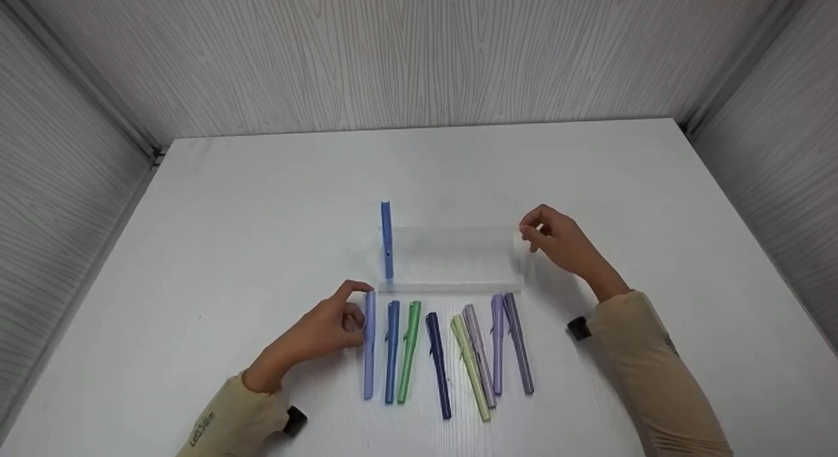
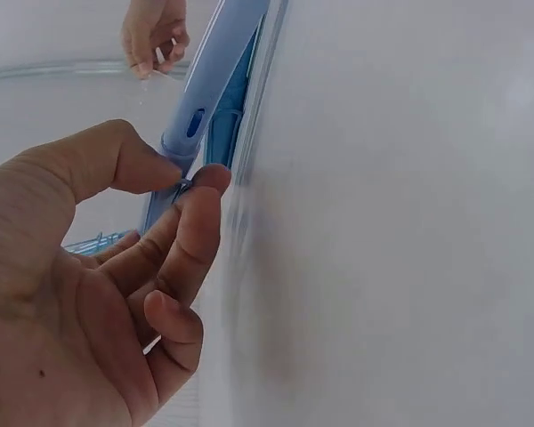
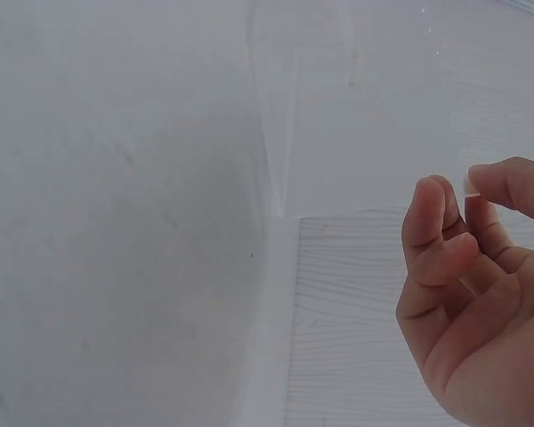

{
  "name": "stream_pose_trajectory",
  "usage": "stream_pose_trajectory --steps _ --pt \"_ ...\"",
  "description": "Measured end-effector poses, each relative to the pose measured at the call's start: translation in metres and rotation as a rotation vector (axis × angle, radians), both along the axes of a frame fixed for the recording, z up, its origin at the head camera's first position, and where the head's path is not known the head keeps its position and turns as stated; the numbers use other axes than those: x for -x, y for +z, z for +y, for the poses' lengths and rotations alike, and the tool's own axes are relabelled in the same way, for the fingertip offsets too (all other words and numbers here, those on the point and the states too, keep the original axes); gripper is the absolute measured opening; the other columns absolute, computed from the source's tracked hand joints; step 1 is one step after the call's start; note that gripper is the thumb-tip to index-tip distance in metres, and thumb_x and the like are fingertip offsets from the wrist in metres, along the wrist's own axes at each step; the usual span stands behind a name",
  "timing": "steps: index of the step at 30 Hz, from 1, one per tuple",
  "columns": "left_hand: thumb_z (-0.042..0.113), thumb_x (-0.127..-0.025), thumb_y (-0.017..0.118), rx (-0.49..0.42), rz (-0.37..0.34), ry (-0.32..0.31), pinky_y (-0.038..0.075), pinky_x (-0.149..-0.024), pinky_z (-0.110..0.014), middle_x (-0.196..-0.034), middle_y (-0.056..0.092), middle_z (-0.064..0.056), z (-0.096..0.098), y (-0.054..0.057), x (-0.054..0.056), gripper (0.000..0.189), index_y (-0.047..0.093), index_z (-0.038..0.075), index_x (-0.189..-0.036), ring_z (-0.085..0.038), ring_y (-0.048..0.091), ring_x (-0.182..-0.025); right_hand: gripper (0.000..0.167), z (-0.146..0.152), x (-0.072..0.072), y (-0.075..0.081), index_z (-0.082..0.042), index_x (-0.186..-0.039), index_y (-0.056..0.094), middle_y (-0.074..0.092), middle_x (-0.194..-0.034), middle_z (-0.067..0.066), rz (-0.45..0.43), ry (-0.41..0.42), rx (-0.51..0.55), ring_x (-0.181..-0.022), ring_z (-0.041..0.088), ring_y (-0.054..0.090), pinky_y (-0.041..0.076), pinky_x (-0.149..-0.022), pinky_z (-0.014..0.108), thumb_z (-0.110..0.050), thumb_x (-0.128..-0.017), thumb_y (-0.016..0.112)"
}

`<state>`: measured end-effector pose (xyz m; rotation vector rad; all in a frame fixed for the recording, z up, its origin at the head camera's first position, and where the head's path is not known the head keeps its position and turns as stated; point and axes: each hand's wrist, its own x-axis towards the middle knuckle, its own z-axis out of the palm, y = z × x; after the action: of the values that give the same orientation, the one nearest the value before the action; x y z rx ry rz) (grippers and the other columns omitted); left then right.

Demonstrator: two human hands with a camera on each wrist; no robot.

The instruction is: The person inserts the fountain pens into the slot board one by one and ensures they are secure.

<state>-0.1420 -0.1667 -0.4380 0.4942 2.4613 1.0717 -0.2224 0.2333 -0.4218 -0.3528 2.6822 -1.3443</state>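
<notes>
In the head view a clear plastic pen stand [image 1: 452, 254] is on the white table, with a blue pen [image 1: 387, 241] at its left end. My left hand [image 1: 324, 323] pinches a periwinkle pen [image 1: 369, 352] in front of the stand's left corner; the left wrist view has thumb and index finger on the pen [image 2: 215, 76]. My right hand [image 1: 556, 241] is at the stand's upper right corner, thumb and index finger pinching its clear edge. From the right wrist, the hand [image 3: 481, 294] shows its other fingers loosely curled.
Several more pens lie side by side before the stand: a blue pen [image 1: 392, 352], a green pen [image 1: 409, 352], a navy pen [image 1: 438, 365], a yellow-green pen [image 1: 471, 368], and purple-toned pens, including a grey-purple pen [image 1: 519, 342] on the right. A wood-grain panel [image 1: 419, 57] rises behind the table.
</notes>
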Motion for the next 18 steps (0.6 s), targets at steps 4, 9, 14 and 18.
stream_pose_trajectory --steps 4,9,14,18 --pt "0.006 -0.081 0.061 -0.029 -0.025 0.000 0.040 -0.067 -0.027 -0.087 0.064 -0.001 -0.001 -0.001 0.001 0.063 0.034 0.013 -0.137 -0.015 0.051 -0.074 0.024 0.000 0.000 0.000 -0.006 -0.108 0.055 0.059 -0.098 0.010 -0.005 -0.007 0.003 -0.080 0.030 0.059 0.046 -0.070 0.031 -0.028 -0.100 0.050" --pt "0.007 -0.083 0.060 -0.078 -0.059 -0.017 0.039 -0.064 -0.024 -0.082 0.059 0.000 -0.003 0.000 0.002 0.060 0.034 0.014 -0.136 -0.014 0.048 -0.070 0.024 -0.001 0.001 0.000 -0.006 -0.108 0.055 0.059 -0.098 0.010 0.006 -0.006 0.006 -0.080 0.030 0.060 0.046 -0.071 0.031 -0.028 -0.100 0.050" --pt "0.008 -0.083 0.060 -0.122 -0.081 -0.017 0.039 -0.064 -0.022 -0.080 0.055 0.001 -0.002 0.005 0.004 0.059 0.033 0.014 -0.136 -0.013 0.048 -0.070 0.024 0.000 0.001 -0.001 -0.006 -0.108 0.054 0.059 -0.099 0.010 0.010 -0.001 0.001 -0.078 0.023 0.061 0.046 -0.073 0.032 -0.028 -0.100 0.050" --pt "0.009 -0.082 0.061 -0.141 -0.055 0.000 0.040 -0.066 -0.023 -0.080 0.055 0.000 0.001 0.011 0.006 0.061 0.033 0.014 -0.135 -0.014 0.049 -0.072 0.022 0.000 0.000 -0.001 -0.006 -0.108 0.055 0.059 -0.099 0.009 0.011 0.000 0.010 -0.076 0.022 0.060 0.047 -0.074 0.036 -0.026 -0.100 0.050"
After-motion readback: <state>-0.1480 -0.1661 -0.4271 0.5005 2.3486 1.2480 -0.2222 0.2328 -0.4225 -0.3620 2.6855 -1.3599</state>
